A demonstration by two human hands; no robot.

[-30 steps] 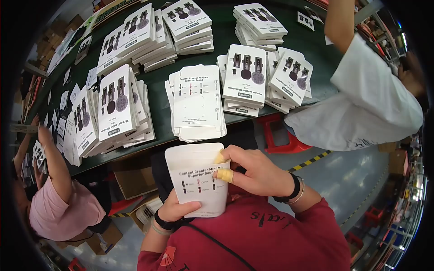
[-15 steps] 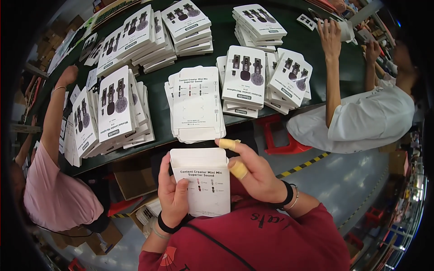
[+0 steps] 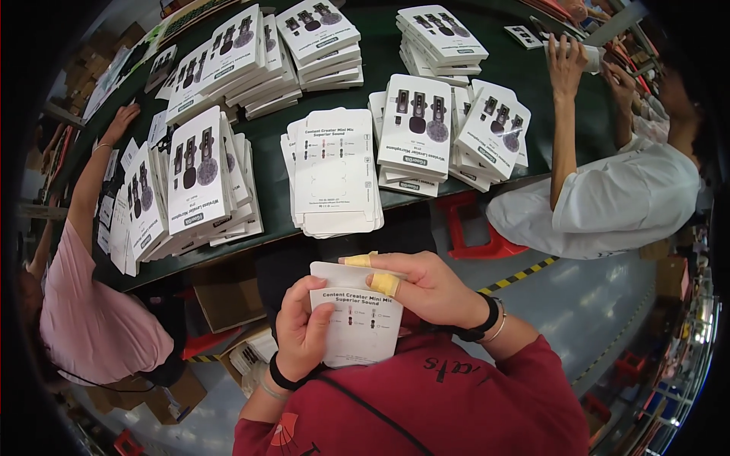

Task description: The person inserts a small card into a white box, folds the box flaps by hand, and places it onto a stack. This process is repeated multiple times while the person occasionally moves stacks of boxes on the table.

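Note:
A white printed paper box (image 3: 353,334) is held upright near my chest, its top flap raised. My left hand (image 3: 303,327) is wrapped round its left side, thumb on the printed face. My right hand (image 3: 433,289), with yellow tape round two fingers, grips the flap at the upper right, one taped finger behind and the taped thumb in front. Just beyond, at the table's near edge, lies a pile of similar flat boxes (image 3: 334,178), printed face up.
Stacks of white boxes with microphone pictures stand on the green table (image 3: 319,99), left (image 3: 199,171) and right (image 3: 414,125). A person in pink (image 3: 106,319) sits at left; another in white (image 3: 616,197) sits at right. A red stool (image 3: 475,232) stands below the table.
My right hand has moved left over the box's top and closed on the flap. The box has shifted slightly right. At left, the co-worker's arm has reached a little farther across.

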